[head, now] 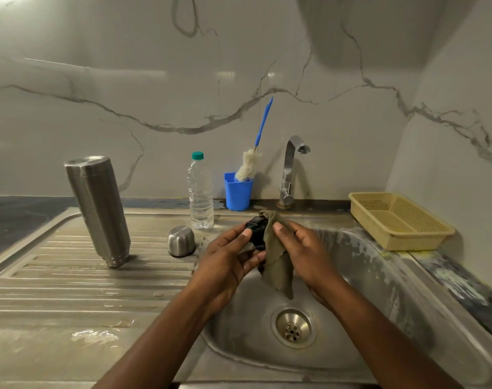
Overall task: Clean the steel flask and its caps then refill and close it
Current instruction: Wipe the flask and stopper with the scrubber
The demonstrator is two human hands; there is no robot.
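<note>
1. Gripping the black inner cap above the sink basin, the left hand curls its fingers round it.
2. The right hand pinches an olive cloth against the cap's side.
3. The steel flask stands mouth down on the ribbed drainboard, with the steel outer cap inverted between it and the hands.
4. Behind stand a water bottle, a blue cup holding a brush, and the tap.

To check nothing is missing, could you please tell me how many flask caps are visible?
2: a steel cap on the drainboard; a black cap in the left hand, partly covered by the cloth.
</note>
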